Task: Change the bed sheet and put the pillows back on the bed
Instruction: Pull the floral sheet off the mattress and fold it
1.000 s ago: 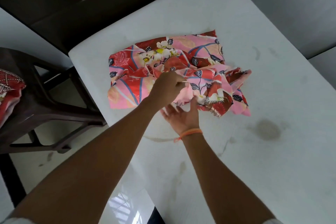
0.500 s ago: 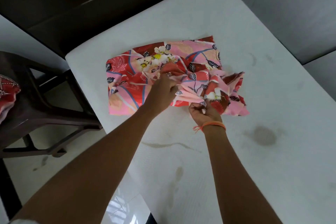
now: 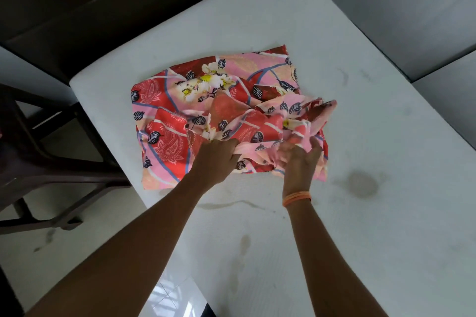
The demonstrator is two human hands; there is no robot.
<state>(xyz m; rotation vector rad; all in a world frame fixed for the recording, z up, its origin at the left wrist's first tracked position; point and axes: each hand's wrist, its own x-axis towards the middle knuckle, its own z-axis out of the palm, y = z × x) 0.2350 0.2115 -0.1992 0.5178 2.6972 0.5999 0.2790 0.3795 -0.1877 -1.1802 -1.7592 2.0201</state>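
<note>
Floral bed sheet (image 3: 206, 100): left hand (image 3: 215, 156) and right hand (image 3: 298, 159) fingers clamped on its folds.

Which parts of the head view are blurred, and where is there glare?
Head view: the right hand is motion-blurred where it grips the sheet; the left hand is sharper; window glare shines on the floor; the mattress is evenly, softly lit.

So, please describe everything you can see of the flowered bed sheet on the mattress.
The bed sheet is thin printed cloth: pink and red, with white flowers, dark leaves and blue lines. It lies still mostly folded on the bare white mattress, near its corner, flat on the left and crumpled on the right. The left hand grips its near edge; the right hand holds the loose folds.
</note>
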